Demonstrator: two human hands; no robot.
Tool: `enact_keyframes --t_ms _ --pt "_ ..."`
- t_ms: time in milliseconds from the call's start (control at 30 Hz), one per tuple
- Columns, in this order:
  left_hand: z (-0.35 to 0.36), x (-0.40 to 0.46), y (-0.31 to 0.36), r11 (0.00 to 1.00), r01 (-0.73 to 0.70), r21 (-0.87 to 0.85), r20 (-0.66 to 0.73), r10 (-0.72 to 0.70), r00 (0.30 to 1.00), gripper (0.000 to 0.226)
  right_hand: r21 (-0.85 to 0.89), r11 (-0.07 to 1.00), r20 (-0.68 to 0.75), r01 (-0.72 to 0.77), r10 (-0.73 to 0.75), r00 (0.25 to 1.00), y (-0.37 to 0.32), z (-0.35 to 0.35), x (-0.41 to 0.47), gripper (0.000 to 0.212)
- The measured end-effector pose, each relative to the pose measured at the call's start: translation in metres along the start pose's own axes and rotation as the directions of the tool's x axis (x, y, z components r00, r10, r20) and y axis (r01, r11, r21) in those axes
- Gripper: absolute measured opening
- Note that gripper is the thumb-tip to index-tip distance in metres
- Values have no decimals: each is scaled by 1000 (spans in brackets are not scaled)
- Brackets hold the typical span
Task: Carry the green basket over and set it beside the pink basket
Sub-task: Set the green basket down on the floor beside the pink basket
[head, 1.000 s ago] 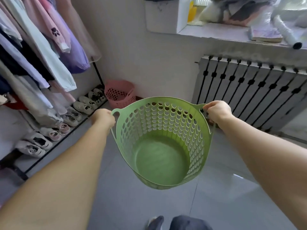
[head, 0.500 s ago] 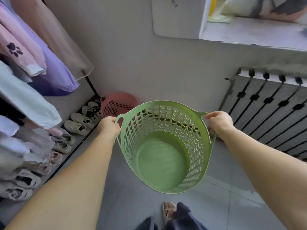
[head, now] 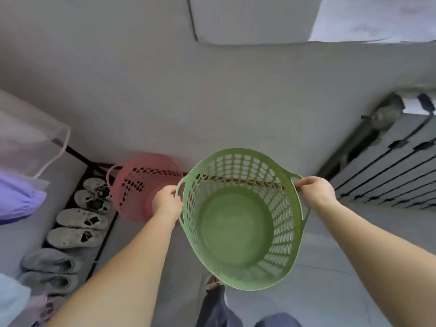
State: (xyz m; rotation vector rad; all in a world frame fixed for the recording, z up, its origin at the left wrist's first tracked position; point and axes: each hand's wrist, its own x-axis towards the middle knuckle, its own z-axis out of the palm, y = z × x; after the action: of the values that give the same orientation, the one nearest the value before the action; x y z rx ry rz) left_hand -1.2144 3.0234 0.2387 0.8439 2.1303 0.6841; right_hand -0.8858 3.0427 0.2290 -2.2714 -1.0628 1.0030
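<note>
Green basket (head: 238, 232) up in air, just right of pink basket (head: 141, 185). Our left hand (head: 167, 202) and right hand (head: 316, 192) each hold one handle tight. We should lower slow, keep level, land right beside pink basket, no bump.

Green basket (head: 238, 223) empty, held up right of pink basket (head: 139, 185).

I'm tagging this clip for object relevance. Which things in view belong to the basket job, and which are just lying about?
Belongs to the job:
green perforated plastic basket, held at its handles
left hand
right hand
pink perforated plastic basket by the wall

Just lying about:
row of pale worn shoes on a black rack
hanging purple garment
dark-slatted radiator cover
</note>
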Motion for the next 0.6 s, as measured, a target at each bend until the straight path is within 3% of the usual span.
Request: enact_keyframes --t_ms 300,600 --pt "60 143 -27 994 102 -30 118 -98 988 45 -9 989 54 -146 146 988 4 106 78 23" --pt "124 231 -79 972 191 -136 128 -174 976 39 0 985 80 -170 169 982 42 206 155 30"
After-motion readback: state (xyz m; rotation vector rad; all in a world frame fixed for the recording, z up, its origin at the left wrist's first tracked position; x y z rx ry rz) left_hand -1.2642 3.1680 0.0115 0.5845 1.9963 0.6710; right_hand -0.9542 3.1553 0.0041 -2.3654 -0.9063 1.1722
